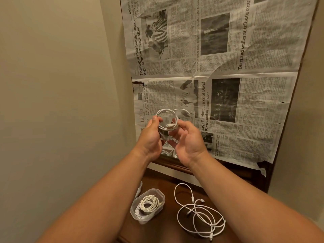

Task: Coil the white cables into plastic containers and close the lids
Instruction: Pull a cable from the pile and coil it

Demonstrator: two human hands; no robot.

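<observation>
Head view: nearest, an open plastic container [133, 212] on the wooden table [166, 232] holds one coiled cable [147, 206], with no lid on it. Just right of the container a loose cable [199, 220] lies tangled. Above and beyond the container, the left hand [150, 139] pinches and the right hand [187, 141] curls round a third cable [168, 118], nearly coiled, with newspaper [219, 85] farthest back; roughly a third done, I judge.
</observation>
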